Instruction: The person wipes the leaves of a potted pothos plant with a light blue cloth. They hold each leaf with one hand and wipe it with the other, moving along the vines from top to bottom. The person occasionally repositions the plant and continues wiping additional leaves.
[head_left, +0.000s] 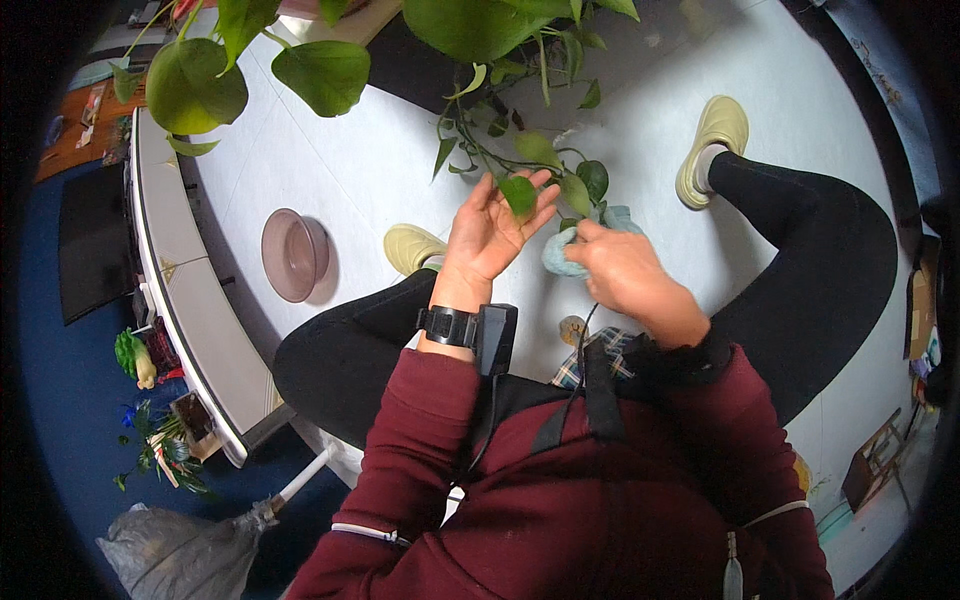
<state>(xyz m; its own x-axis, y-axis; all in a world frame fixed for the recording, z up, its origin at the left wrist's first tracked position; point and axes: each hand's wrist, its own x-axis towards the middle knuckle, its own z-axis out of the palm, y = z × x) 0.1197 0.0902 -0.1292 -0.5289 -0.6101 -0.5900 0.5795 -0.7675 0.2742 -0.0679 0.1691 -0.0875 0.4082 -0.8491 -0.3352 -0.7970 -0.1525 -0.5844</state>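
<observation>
My left hand (491, 232) is palm up below a trailing pothos vine, its fingers apart. A small green leaf (517, 195) lies over those fingers, and I cannot tell whether they press on it. Just to the right, my right hand (619, 262) grips a bunched light blue cloth (562, 255). Part of this cloth also shows beyond the knuckles. More vine leaves (576, 195) hang right above the cloth, close to the right fingers. Large pothos leaves (322, 79) fill the top of the view, nearer to the camera.
A translucent brownish plastic basin (295, 255) stands on the pale tiled floor (240, 165) to the left. Beyond it runs a long white cabinet (199, 300) with a dark television (97, 240). A grey plastic-covered bundle (187, 551) is at lower left. Thin cables hang near both wrists.
</observation>
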